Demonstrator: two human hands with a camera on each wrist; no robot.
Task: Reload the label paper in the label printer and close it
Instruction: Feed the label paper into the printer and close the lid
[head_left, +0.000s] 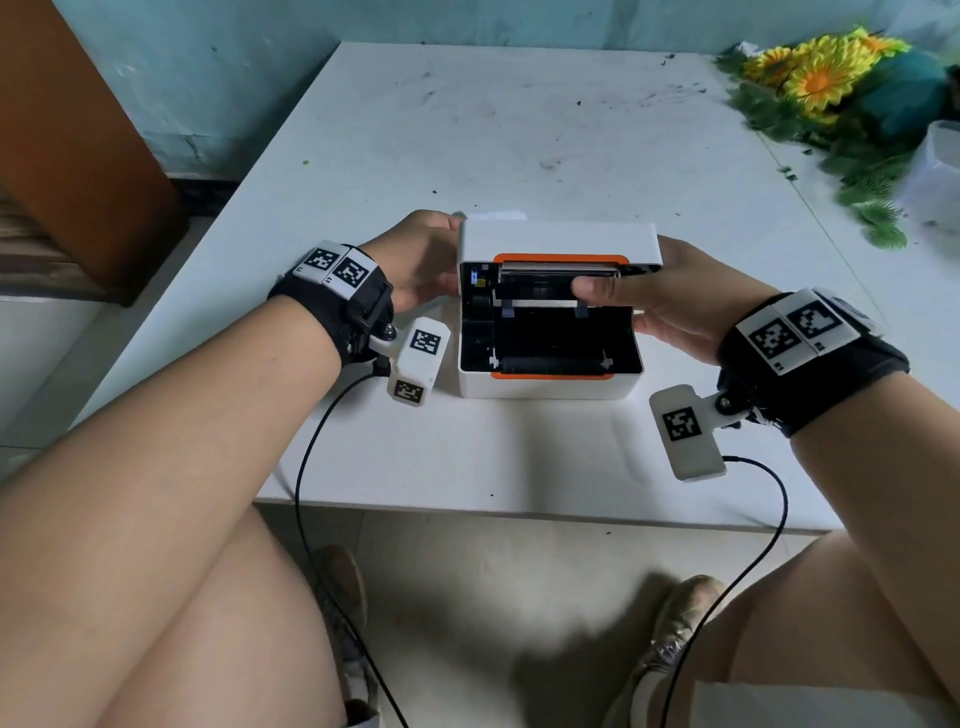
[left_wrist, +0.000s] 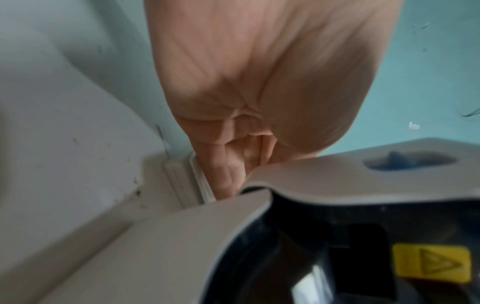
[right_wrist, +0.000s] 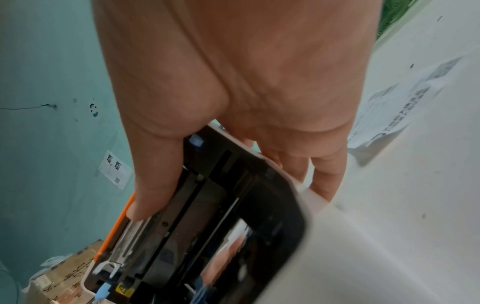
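Label printer (head_left: 550, 332): a compact white unit with orange trim, standing near the front edge of the white table (head_left: 519, 130). Its lid (head_left: 561, 239) is raised at the rear, exposing the black paper bay (head_left: 545, 338). No label roll is visible in the bay; a strip of white paper (head_left: 537, 304) crosses the feed guides.

Left hand (head_left: 421, 260): fingers curled round the lid's left rear corner, with the fingertips behind the hinge area in the left wrist view. Right hand (head_left: 670, 296): grips the lid's right edge, thumb (head_left: 597, 288) laid across the inner face close to the print head bar, fingers wrapped behind.

Handling, by judgement: the casing is rigid moulded plastic and the unit looks light, so it may slide on the smooth tabletop under a one-sided push. Hold the lid by both outer edges. Keep fingers off the print head and the black platen roller (head_left: 550, 364); a yellow warning label (left_wrist: 431, 263) sits inside the left wall. The paper is thin and creases easily.

Surface and room: the tabletop is scuffed and speckled with dark marks. Artificial sunflowers (head_left: 826, 73) with green foliage and a clear plastic container (head_left: 935, 171) occupy the far right corner. A printed sheet (right_wrist: 400, 107) lies on the table beyond the right hand. The wall behind is pale teal; a brown panel stands at the left.
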